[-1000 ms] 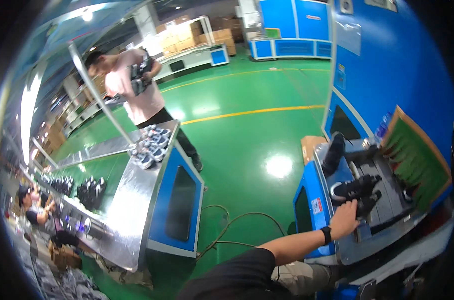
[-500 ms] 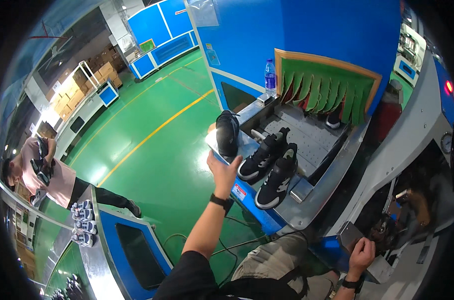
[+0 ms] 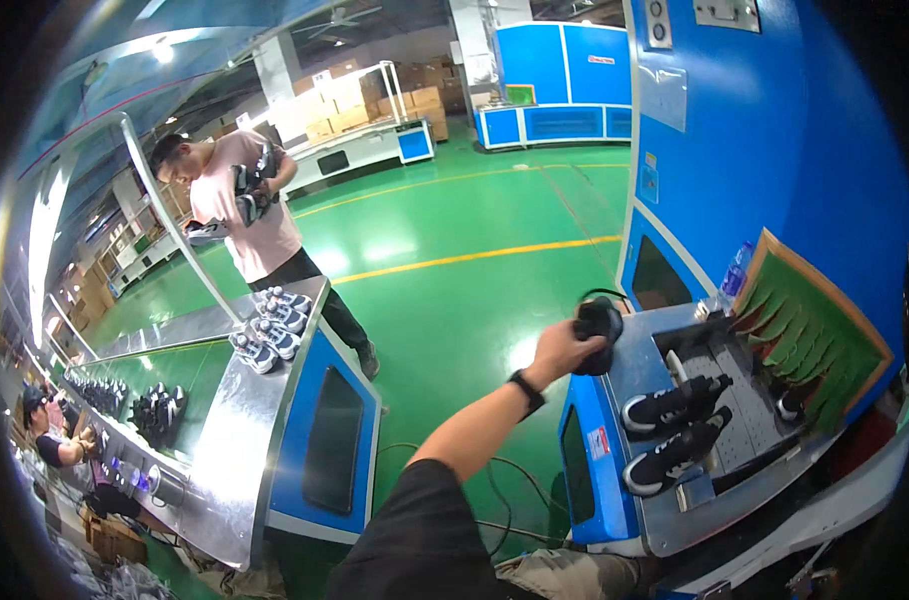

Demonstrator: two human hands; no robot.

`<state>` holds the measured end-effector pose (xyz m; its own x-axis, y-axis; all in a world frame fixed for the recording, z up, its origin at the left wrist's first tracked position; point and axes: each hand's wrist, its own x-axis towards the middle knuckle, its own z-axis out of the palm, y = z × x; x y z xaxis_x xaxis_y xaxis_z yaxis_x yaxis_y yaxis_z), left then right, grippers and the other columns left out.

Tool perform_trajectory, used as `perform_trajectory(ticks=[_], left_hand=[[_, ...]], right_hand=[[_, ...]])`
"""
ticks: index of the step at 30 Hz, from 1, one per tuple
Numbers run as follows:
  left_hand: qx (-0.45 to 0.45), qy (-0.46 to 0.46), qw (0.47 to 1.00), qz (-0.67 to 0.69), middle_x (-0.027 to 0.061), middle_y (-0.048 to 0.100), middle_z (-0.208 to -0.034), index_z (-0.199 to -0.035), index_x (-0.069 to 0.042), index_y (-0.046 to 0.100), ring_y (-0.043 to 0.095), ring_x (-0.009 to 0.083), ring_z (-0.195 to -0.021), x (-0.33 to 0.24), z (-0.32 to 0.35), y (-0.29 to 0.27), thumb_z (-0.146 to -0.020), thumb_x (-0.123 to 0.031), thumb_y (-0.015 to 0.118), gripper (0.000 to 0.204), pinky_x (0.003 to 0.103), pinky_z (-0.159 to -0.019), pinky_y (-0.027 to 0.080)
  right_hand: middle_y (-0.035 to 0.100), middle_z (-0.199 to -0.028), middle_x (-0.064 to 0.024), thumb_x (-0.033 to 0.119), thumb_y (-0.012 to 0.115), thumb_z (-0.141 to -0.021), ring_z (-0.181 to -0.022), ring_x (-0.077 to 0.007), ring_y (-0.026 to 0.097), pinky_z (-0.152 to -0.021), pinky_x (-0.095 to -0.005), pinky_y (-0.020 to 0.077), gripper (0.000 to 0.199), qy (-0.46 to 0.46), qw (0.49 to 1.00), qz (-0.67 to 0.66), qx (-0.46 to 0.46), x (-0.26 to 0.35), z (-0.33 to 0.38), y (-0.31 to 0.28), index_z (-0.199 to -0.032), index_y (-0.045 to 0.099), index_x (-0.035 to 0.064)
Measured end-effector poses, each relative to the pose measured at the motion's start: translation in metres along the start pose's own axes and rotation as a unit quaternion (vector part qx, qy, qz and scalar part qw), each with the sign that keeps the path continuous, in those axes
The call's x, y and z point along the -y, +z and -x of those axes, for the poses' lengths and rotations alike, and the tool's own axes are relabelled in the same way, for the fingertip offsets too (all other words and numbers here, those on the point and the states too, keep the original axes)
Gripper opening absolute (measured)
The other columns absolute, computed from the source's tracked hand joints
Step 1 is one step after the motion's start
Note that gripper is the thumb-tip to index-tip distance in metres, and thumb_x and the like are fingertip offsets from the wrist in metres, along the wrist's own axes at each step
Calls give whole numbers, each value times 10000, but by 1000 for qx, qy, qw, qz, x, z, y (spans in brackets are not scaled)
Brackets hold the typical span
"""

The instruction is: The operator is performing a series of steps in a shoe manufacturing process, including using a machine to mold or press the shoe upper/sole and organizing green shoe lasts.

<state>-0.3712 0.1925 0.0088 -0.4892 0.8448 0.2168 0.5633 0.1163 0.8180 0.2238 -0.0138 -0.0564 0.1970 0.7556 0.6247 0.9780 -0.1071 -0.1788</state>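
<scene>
My left hand (image 3: 564,352) reaches out with its fingers wrapped round a black shoe (image 3: 599,332), at the left corner of the metal machine table (image 3: 642,350). A thin dark loop stands out above that shoe. Part of the shoe is hidden by my fingers. To its right, two black sneakers with white soles, an upper sneaker (image 3: 664,405) and a lower sneaker (image 3: 674,455), lie side by side on the table, toes to the left. Another shoe (image 3: 789,405) shows partly beneath a green strip curtain (image 3: 809,320). My right hand is out of view.
A tall blue machine (image 3: 764,130) rises behind the table, with a plastic bottle (image 3: 736,268) beside its curtain. At left, a metal-topped conveyor (image 3: 214,450) bears grey-and-white shoes (image 3: 274,330). A person (image 3: 249,205) stands behind it holding shoes. Cables lie on the green floor.
The view has swung left and up, bringing the conveyor further in. My left hand, earlier beside the black shoe with thumb spread, is now closed round it. My right hand has left the view.
</scene>
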Motion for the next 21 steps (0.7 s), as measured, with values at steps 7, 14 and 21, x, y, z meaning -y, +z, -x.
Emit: perform_trajectory(ticks=[7,14,21], left_hand=[[-398,-106,869,-276,223,740,-1027,-1113,-6,718,719,379,-957,81,104,-240,-816,-508,783,587,465,-847,564],[-511,-394,684,-340,228,712,-1105,-1138,-87,694,667,435,-1070,175,198,-412,-832,-483,709,500,518,-926,528],[-480,-329,773,-253,262,683,-1210,-1532,-160,348,639,446,-1159,328,312,-445,-863,-166,721,766,488,-1026,475]], right_hand=[[707,-825,-174,228,682,-926,-777,-351,667,-749,-458,541,183,29,997,-77,6,0,-6,5,-866,764,75],[661,-802,-191,195,624,-960,-698,-354,620,-656,-461,512,191,-65,998,-19,-3,-20,-3,11,-904,724,41],[715,-909,-198,180,651,-938,-769,-365,658,-735,-463,532,186,-56,998,-28,12,-15,0,16,-1009,746,36]])
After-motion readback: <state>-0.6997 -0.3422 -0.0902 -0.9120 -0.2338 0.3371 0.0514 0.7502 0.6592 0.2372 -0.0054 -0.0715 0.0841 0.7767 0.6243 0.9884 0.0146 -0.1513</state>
